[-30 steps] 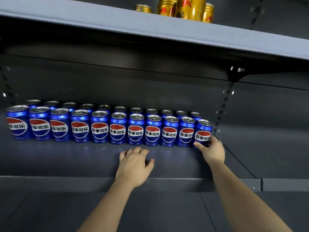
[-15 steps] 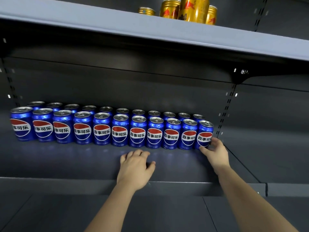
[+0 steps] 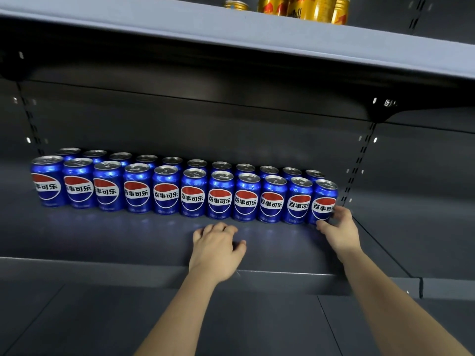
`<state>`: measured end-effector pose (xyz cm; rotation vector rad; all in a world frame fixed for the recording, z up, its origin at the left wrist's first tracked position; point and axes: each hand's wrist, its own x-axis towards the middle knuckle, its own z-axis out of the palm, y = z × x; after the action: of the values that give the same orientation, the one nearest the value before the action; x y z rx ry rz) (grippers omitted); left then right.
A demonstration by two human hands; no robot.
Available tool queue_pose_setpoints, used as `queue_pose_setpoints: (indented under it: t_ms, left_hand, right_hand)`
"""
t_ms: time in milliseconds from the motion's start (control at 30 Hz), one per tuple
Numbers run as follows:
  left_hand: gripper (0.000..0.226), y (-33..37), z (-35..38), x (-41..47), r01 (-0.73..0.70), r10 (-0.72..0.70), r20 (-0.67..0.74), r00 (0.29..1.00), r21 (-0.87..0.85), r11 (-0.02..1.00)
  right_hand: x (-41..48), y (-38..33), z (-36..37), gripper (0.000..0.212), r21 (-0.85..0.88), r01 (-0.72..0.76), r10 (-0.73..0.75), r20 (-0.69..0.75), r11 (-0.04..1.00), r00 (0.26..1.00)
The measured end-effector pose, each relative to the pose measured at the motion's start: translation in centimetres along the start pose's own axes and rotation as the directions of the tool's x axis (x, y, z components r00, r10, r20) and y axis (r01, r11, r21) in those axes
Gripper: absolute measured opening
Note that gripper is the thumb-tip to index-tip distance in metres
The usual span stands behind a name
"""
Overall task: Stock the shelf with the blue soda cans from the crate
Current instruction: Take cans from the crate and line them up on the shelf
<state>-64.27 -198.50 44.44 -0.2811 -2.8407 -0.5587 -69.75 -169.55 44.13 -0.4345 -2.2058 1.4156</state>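
I see the blue aluminium soda cans (image 3: 192,196) standing upright in two rows on the dark grey metal shelf (image 3: 102,237). My right hand (image 3: 339,232) cups the rightmost front can (image 3: 323,202), thumb and fingers touching its base. My left hand (image 3: 216,250) rests flat, empty, fingers loosely spread, on the shelf before the row. Gold cans (image 3: 305,7) stand on the light grey upper shelf (image 3: 231,34).

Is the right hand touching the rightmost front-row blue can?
Touching. The head view shows the right hand with thumb and fingers wrapped against the lower side of the rightmost front-row can.
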Motion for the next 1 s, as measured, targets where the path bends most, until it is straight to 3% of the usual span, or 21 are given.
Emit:
queue_pose_setpoints:
  t_ms: [500,700,1000]
  left_hand:
    - [0.046,0.0,0.0,0.1,-0.027,0.027,0.039,0.999,0.003,1.000]
    - [0.040,-0.4,-0.7,-0.3,-0.080,0.081,0.002,0.997,-0.085,0.993]
    - [0.045,-1.8,-2.0,-6.0,-0.057,0.044,-0.103,0.994,-0.134,0.989]
  right_hand:
    - [-1.0,-1.2,-0.1,0.063,-0.107,-0.022,0.022,-0.002,0.994,1.000]
    - [-2.8,-3.1,0.4,0.043,-0.167,-0.036,0.021,-0.094,0.985,0.995]
    - [-8.9,-5.7,2.0,0.020,0.048,0.014,-0.016,0.038,0.999,0.999]
